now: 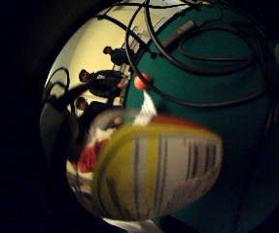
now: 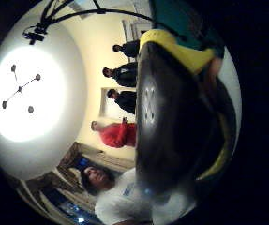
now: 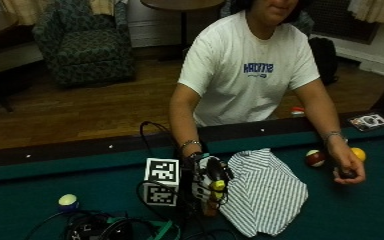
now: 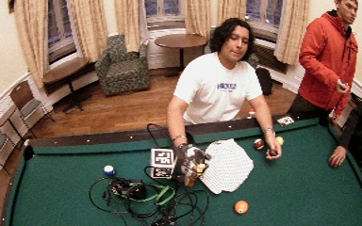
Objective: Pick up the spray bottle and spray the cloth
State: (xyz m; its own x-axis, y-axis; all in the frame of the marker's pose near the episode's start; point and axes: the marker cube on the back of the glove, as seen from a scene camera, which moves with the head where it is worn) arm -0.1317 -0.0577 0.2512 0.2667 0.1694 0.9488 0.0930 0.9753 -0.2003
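Observation:
A person sits at a green pool table [image 3: 59,177]. Their gloved right hand [image 3: 207,181] grips a spray bottle [image 3: 216,186] with yellow and black parts, held upright just above the felt. The bottle's yellow printed label [image 1: 158,170] fills the little finger side view, and its dark spray head [image 2: 171,117] with yellow trim fills the thumb side view. A striped white cloth [image 3: 265,192] lies flat on the felt, right beside the bottle.
The bare left hand [image 3: 347,172] rests on the felt near a red-and-white ball [image 3: 315,158] and a yellow ball [image 3: 358,153]. A blue-and-white ball [image 3: 67,201] and a tangle of cables [image 3: 112,227] lie near the front. An orange ball [image 4: 241,206] sits apart.

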